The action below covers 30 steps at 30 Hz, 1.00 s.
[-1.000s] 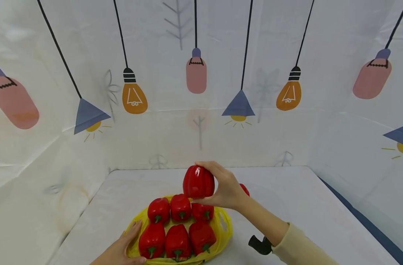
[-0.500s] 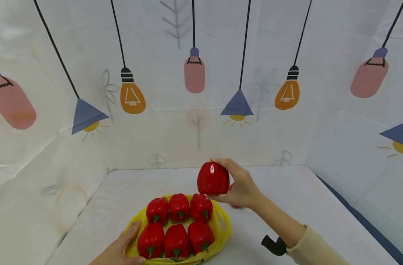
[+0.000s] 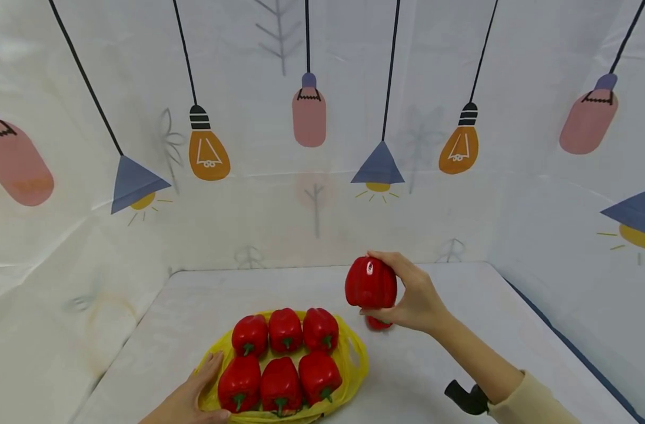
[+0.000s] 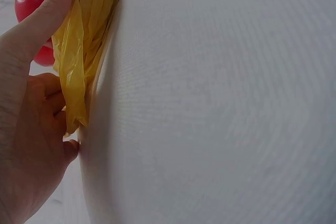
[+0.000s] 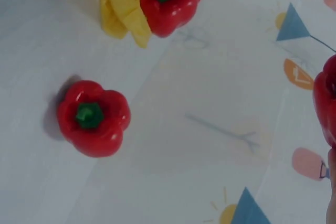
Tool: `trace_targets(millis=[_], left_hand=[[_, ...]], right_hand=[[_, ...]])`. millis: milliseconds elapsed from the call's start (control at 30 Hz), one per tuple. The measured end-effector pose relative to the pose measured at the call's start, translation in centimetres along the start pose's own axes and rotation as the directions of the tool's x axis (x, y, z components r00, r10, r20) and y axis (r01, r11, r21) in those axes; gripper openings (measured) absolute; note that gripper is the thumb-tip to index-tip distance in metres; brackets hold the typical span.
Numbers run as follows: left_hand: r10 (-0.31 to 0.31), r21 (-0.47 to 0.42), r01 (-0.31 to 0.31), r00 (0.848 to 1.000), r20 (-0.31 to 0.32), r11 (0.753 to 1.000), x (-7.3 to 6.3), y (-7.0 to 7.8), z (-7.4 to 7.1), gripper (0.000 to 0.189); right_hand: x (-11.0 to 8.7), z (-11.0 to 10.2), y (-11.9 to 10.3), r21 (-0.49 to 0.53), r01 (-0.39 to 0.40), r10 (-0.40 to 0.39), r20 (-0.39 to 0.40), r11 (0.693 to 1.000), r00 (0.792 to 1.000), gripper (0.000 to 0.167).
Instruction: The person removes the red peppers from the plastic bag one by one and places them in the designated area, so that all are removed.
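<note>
While right hand [image 3: 416,299] grasps red pepper [image 3: 371,282] between fingers and thumb above bench [image 3: 407,377], left hand [image 3: 195,393] grips yellow bag [image 3: 351,387] at rim, six peppers [image 3: 280,380] inside; lone pepper [image 5: 97,144] on bench.

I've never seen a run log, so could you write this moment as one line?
right grip: holding red pepper, raised | left grip: holding yellow container | inside: six red peppers | on table: another red pepper

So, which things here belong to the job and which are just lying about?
Likely the job:
right hand
held pepper
left hand
yellow bag
six peppers in it
loose pepper

Just around:
table
lamp-print backdrop
black wrist piece
</note>
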<state>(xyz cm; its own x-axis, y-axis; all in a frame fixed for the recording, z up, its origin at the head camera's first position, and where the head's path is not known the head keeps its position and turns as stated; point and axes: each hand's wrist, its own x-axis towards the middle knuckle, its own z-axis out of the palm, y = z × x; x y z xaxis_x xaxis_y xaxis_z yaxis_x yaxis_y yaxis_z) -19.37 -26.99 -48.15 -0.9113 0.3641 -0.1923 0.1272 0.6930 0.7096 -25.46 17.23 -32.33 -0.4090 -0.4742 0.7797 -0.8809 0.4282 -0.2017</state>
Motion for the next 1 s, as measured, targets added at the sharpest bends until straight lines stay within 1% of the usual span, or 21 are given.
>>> trace_targets(millis=[133, 367, 467, 533, 600, 833, 933, 1000], left_hand=[[-0.011, 0.008, 0.011, 1.0, 0.0, 1.0, 0.1, 0.1, 0.0, 0.097], [-0.017, 0.003, 0.017, 1.0, 0.006, 1.0, 0.1, 0.2, -0.2, 0.097], [-0.025, 0.001, 0.025, 1.0, 0.011, 1.0, 0.1, 0.2, -0.2, 0.098], [-0.035, -0.006, 0.035, 0.999, 0.01, 0.999, 0.1, 0.1, -0.2, 0.098], [-0.034, -0.01, 0.034, 0.999, 0.006, 0.999, 0.2, -0.1, -0.2, 0.098], [-0.004, -0.022, 0.004, 1.0, -0.004, 1.0, 0.2, -0.7, -0.1, 0.099], [-0.017, -0.027, 0.017, 1.0, -0.001, 0.999, 0.3, -0.7, 0.0, 0.098], [-0.02, -0.026, 0.02, 1.0, 0.004, 0.999, 0.4, -0.7, 0.0, 0.098]], right_hand=[[-0.7, -1.0, 0.6, -0.026, -0.025, 0.025, 0.003, 0.999, 1.0, 0.09], [-1.8, -2.1, 1.6, -0.072, -0.048, 0.046, -0.017, 0.996, 0.999, 0.094], [-2.2, -2.6, 1.8, -0.088, -0.08, 0.08, -0.01, 0.993, 0.997, 0.094], [-2.4, -2.8, 2.0, -0.102, -0.088, 0.087, -0.011, 0.991, 0.996, 0.094], [-2.7, -3.0, 2.3, -0.112, -0.092, 0.091, -0.016, 0.989, 0.996, 0.094], [-3.5, -3.5, 3.2, -0.124, -0.073, 0.068, -0.045, 0.99, 0.997, 0.094], [-4.0, -3.8, 3.5, -0.144, -0.071, 0.062, -0.062, 0.987, 0.996, 0.095], [-4.4, -3.9, 3.7, -0.163, -0.085, 0.075, -0.069, 0.983, 0.995, 0.096]])
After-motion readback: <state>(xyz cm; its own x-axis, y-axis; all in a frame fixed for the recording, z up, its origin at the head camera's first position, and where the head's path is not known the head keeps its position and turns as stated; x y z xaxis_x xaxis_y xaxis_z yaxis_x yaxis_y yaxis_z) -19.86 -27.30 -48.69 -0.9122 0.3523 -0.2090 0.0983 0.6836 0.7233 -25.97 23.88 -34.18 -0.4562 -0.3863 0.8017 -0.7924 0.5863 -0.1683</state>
